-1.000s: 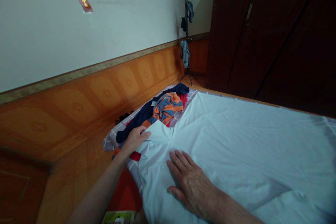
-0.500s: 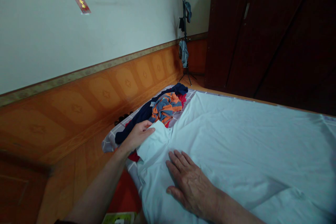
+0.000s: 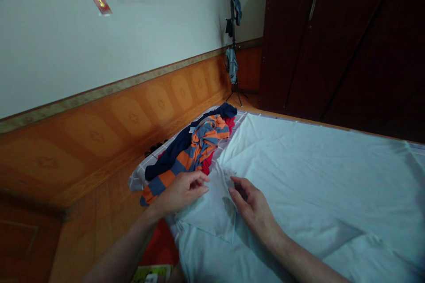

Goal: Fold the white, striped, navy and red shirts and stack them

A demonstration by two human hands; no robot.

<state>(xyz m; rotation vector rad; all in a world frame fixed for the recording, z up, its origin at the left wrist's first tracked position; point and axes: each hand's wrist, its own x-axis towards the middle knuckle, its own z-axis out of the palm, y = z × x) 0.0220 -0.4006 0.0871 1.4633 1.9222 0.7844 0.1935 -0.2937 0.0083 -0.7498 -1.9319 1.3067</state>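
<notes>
A large pale, whitish cloth [image 3: 299, 177] lies spread over the bed, its near left part folded over on itself. My left hand [image 3: 187, 190] is above the left edge of that cloth, fingers curled with a gap between thumb and fingertips. Facing it, my right hand [image 3: 250, 201] hovers over the folded part, its thumb and fingers apart and nothing between them. Beyond my left hand lies a crumpled orange and grey striped garment [image 3: 207, 137], on top of a dark blue garment [image 3: 172, 152] and a red one [image 3: 207, 163].
A checked sheet [image 3: 136, 179] shows at the bed's left edge. Behind are a black coat stand [image 3: 234, 40] with hanging items and a dark wardrobe [image 3: 292, 44]. A red object [image 3: 161, 247] and a green-yellow item [image 3: 154, 273] are low by the bed's near side.
My left hand has let go of the cloth edge, which now lies folded inward to the right. My right hand has lifted from lying flat. More of the striped garment shows.
</notes>
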